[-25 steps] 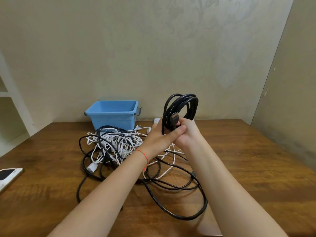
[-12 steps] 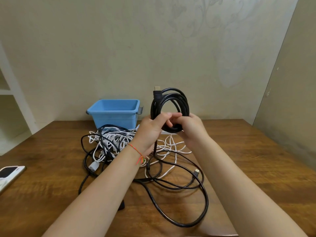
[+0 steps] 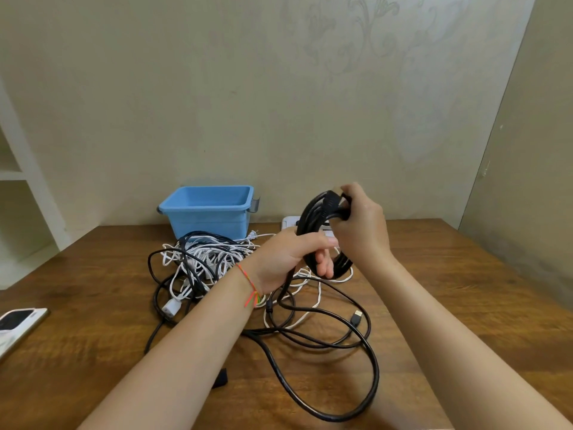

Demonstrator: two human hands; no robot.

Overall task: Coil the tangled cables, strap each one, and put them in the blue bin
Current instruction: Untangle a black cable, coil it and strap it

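Observation:
A black cable coil [image 3: 316, 217] is held upright above the wooden table [image 3: 449, 290]. My left hand [image 3: 291, 259] grips its lower part, fingers curled round the strands. My right hand [image 3: 361, 225] grips its top, where the plug end lies. The same black cable's loose tail [image 3: 372, 367] runs down from the coil and loops over the table. A tangle of white and black cables [image 3: 201, 259] lies in front of the blue bin [image 3: 207, 209], which stands open at the table's back.
A phone [image 3: 18, 321] lies at the table's left edge. A white power strip [image 3: 290, 221] sits behind the coil. A small black item [image 3: 220, 378] lies near my left forearm. White shelves [image 3: 18, 175] stand to the left, a wall close behind.
The coil has tilted and shifted right. My right hand moved from the coil's bottom to its top at the plug end; my left hand now grips the lower strands.

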